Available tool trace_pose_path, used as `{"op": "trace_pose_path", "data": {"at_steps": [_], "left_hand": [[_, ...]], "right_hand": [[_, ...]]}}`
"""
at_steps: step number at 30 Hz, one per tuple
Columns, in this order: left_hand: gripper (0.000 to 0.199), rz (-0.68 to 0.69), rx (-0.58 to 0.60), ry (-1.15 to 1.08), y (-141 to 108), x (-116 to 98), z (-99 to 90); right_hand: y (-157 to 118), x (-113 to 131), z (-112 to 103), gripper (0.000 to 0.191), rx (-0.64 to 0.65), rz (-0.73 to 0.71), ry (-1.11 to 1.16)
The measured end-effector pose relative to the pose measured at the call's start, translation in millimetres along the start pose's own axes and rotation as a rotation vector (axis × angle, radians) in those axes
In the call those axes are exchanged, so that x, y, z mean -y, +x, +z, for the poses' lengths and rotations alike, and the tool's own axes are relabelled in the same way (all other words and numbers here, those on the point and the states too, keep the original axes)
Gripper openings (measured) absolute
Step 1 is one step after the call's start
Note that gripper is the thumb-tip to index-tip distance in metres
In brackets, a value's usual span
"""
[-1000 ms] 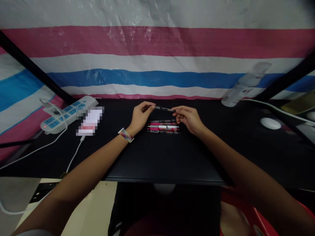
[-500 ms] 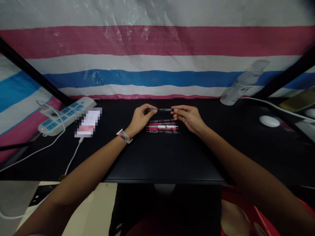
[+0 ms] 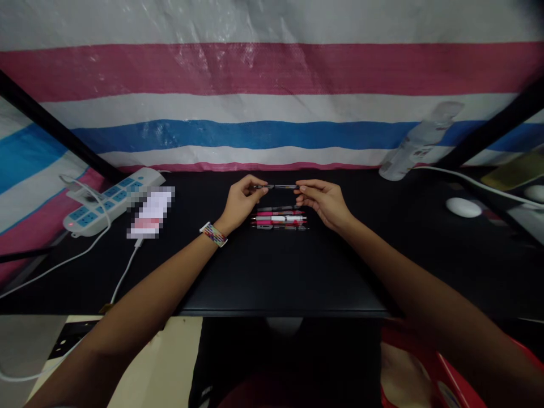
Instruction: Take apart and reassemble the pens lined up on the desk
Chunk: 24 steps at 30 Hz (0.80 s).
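A dark pen (image 3: 283, 187) is held level between my two hands, just beyond a small group of pens. My left hand (image 3: 244, 198) pinches its left end between thumb and fingers. At the other end, the thumb and fingertips of my right hand (image 3: 325, 201) close on the pen. Nearer to me, several pens lie side by side on the black table: a grey one (image 3: 276, 208), a white one with pink (image 3: 283, 219) and a dark one (image 3: 280, 228) are among them. A woven multicolour band circles my left wrist.
On the left are a white power strip (image 3: 113, 201) with plugged-in cables and a blurred-out phone (image 3: 152, 212) on a charging cord. A clear bottle (image 3: 419, 144) and a white mouse (image 3: 463, 207) stand at right. Striped sheeting (image 3: 272, 107) hangs behind the black table (image 3: 280, 277).
The pen and both hands have shifted very slightly away from me. The grip on both ends stays the same, and the row of pens has not changed.
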<state>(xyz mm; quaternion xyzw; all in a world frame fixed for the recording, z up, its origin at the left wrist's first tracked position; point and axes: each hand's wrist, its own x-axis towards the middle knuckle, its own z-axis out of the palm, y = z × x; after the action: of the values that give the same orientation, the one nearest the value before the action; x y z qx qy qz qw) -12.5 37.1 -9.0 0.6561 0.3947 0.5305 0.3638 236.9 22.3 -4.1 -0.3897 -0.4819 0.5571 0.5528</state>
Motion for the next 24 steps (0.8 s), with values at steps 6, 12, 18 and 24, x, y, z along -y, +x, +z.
{"op": "trace_pose_path", "data": {"at_steps": [6,12,18,24], "left_hand": [[0.029,-0.014,-0.023,-0.038,2.2,2.6,-1.5],[0.031,-0.008,-0.015,0.033,4.2,4.3,-4.6],[0.032,-0.018,0.003,0.022,4.4,3.5,-5.7],[0.033,-0.021,0.02,0.032,2.5,0.6,-6.9]], "right_hand": [[2.4,-1.3,-1.9,0.039,0.006,-0.015,-0.036],[4.5,-1.6,-4.3,0.039,-0.014,0.002,0.001],[4.3,-0.6,-2.9,0.033,-0.02,0.021,0.045],[4.5,-0.6,-3.4,0.031,-0.031,0.02,0.003]]}}
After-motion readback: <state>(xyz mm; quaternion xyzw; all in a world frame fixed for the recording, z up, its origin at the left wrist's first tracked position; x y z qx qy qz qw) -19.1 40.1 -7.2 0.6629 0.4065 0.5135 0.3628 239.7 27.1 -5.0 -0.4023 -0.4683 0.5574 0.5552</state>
